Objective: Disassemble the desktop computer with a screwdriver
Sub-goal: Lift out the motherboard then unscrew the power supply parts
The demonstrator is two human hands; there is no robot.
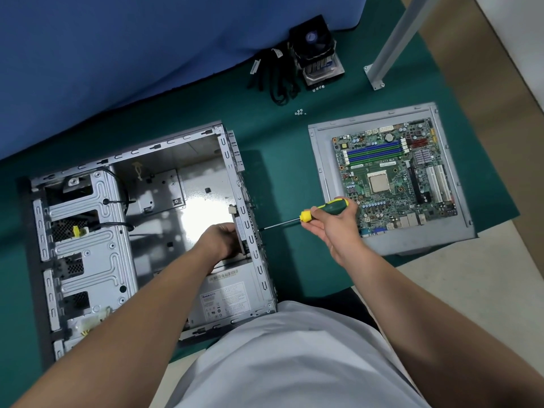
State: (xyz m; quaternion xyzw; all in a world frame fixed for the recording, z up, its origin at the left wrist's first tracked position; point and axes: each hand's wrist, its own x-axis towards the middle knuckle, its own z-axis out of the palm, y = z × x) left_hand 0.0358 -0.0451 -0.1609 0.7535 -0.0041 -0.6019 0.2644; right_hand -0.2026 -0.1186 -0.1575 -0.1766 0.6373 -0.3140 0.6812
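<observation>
Both my hands were at the back wall of the computer case (147, 231), which lay on its side, open, on the green mat (288, 178). My right hand (329, 225) gripped the screwdriver (321, 212) by its green-and-yellow handle, fingers curled round it, and the shaft ran level to the left until its tip met the outside of that rear wall. My left hand (219, 241) reached inside the case, fingers bent round something against the inner face of the same wall — what exactly it held I could not tell, since the hand covered it. Just below that hand sat the power supply (229, 295), label up, in the case's near corner. The drive bays (79, 240) filled the left side of the case.

To the right, well apart from the case, the motherboard (394, 178) lay on a grey side panel (323, 160). Farther back on the mat stood the heatsink with its fan (316, 51), a bundle of black cables (273, 75) beside it, and two small clusters of screws (299, 112) — loose on the mat.
</observation>
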